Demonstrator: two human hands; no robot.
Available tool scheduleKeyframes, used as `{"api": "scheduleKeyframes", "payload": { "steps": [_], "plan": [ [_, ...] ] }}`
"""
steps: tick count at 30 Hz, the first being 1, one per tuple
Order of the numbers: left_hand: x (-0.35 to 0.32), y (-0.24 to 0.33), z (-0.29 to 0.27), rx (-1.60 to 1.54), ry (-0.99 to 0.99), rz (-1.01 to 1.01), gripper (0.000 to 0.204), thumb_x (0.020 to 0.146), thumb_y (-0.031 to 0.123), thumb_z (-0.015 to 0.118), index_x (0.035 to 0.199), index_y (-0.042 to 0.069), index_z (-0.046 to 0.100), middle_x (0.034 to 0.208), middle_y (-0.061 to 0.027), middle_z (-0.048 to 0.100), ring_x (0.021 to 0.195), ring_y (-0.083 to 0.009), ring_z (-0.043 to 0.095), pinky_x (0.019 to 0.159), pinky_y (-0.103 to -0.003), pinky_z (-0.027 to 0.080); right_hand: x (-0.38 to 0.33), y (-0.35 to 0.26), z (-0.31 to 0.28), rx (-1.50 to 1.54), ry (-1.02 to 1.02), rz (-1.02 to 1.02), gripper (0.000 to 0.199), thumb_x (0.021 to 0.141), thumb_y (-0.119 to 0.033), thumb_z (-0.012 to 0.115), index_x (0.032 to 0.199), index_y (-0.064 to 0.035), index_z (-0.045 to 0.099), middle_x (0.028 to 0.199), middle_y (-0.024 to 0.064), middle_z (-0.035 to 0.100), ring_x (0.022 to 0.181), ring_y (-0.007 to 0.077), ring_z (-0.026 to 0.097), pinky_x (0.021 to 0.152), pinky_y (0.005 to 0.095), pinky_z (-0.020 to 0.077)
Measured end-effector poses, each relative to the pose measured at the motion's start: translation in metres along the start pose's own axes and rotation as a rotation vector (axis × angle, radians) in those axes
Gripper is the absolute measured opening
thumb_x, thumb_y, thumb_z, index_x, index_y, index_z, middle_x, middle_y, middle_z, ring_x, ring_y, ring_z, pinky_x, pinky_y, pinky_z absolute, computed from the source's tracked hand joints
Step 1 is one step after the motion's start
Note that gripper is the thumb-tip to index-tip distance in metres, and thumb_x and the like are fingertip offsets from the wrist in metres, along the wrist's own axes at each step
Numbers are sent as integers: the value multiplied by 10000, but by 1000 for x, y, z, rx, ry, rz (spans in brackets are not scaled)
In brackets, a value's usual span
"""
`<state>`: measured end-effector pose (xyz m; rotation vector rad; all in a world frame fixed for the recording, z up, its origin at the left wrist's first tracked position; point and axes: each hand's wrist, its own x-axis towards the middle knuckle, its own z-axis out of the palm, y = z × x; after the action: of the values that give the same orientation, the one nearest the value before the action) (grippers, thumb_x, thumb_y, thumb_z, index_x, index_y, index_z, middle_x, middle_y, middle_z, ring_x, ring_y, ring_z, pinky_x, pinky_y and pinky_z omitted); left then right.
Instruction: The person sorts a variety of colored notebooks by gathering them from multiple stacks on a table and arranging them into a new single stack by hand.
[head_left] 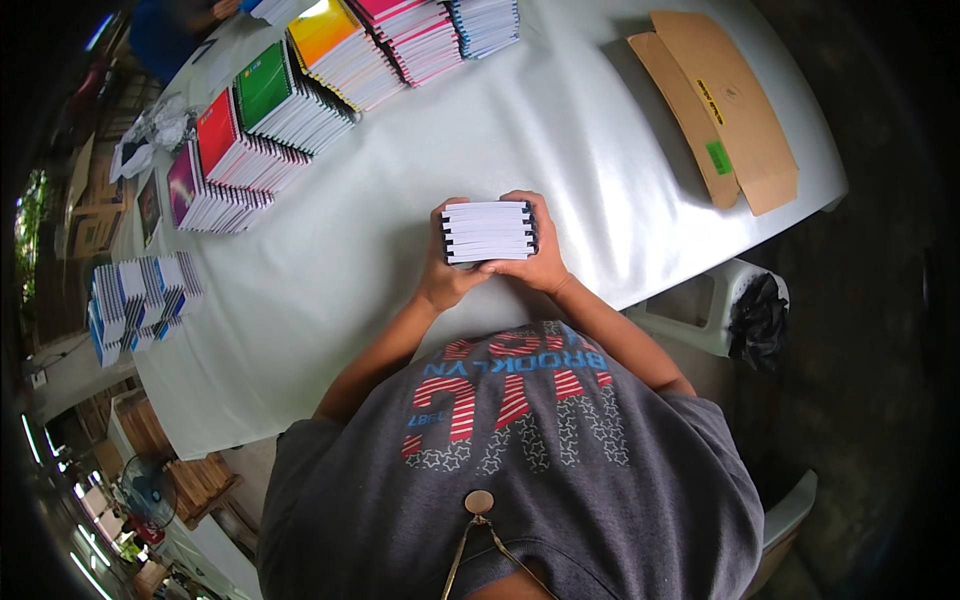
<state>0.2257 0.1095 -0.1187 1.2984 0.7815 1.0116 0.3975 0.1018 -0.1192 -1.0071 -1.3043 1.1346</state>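
Observation:
Both of my hands are closed around a stack of notebooks [489, 233], held over the white-covered table close to my chest. Its white page edges face up, and dark binding shows along both sides. My left hand [449, 274] grips the left side, with the thumb along the near edge. Around the right side wraps my right hand [541, 252], its thumb meeting the left one at the near edge. Fingers on the far side are partly hidden behind the stack.
Stacks of spiral notebooks in purple [187, 180], red [216, 135], green [264, 88] and yellow [325, 37] line the table's far left. Smaller blue-edged stacks [140, 300] stand left. A folded cardboard box [735, 110] lies far right, beyond a white stool [700, 310]. A person in blue [165, 40] is at upper left.

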Motion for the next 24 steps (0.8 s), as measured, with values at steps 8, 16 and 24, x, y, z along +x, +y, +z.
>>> {"api": "scheduleKeyframes", "payload": {
  "steps": [8,16,24],
  "plan": [
    [3,-30,-15,480,-71,153,772,654,189,826,1266,34,383,1190,-127,464,1117,-261,482,947,-394,406,2,8,-5,1,8,-52,935,491,-354,917,1214,-41,414,1108,106,540,1039,200,539,903,337,439],
    [6,-41,-25,581,-134,70,409,698,186,778,1062,77,627,1095,-126,604,1010,-325,547,881,-417,432,-1,21,-8,-132,-18,70,840,534,-294,910,1168,-25,429,1059,92,570,1022,186,550,909,333,436],
    [6,-38,-19,660,-196,-53,369,744,176,748,1065,49,619,1050,-130,634,963,-291,601,818,-383,483,1,3,-22,-276,-189,148,925,582,-283,873,1292,-19,342,1182,188,527,1117,322,528,958,375,419]
  ]
}}
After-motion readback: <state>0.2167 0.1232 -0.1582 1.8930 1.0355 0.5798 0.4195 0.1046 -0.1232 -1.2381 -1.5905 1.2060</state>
